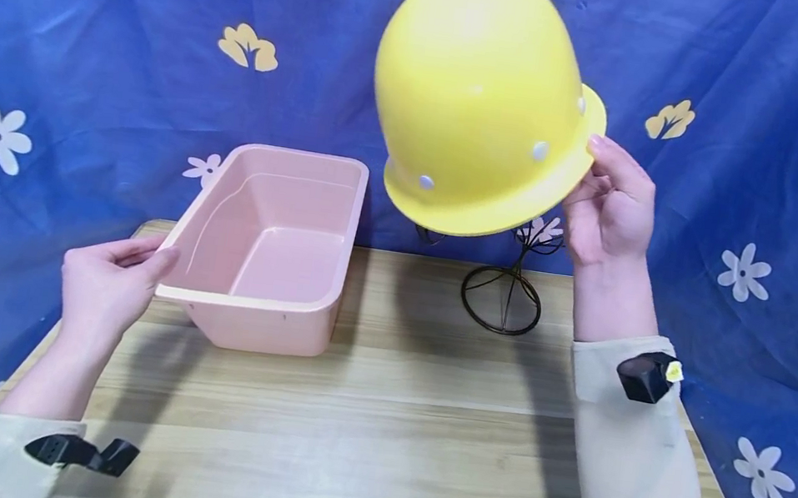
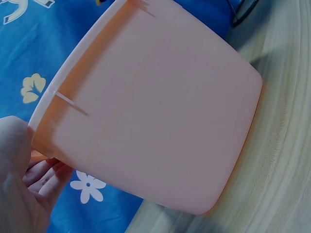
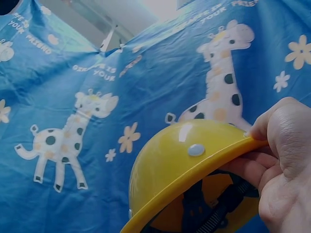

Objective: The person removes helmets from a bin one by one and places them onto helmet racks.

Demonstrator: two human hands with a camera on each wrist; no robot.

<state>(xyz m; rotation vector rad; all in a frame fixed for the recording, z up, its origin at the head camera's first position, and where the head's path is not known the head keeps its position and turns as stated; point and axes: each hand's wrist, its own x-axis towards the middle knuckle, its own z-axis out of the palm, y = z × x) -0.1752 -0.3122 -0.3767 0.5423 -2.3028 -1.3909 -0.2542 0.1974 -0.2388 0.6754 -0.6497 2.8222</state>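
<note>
A yellow hard hat (image 1: 479, 100) is held in the air above the table, tilted, by my right hand (image 1: 613, 201), which pinches its brim. In the right wrist view the thumb lies over the brim of the hard hat (image 3: 180, 155) with fingers beneath, and dark straps show inside. Below it stands a black wire stand (image 1: 501, 300) with a round base, its upper part partly hidden by the hat. My left hand (image 1: 111, 278) grips the near left rim corner of a pink plastic basin (image 1: 290, 327). Nothing lies inside the basin, which rests on the table.
The wooden table (image 1: 358, 445) extends toward me, its sides bordered by a blue patterned curtain (image 1: 306, 35). The basin stands at the table's back left, the wire stand at the back right.
</note>
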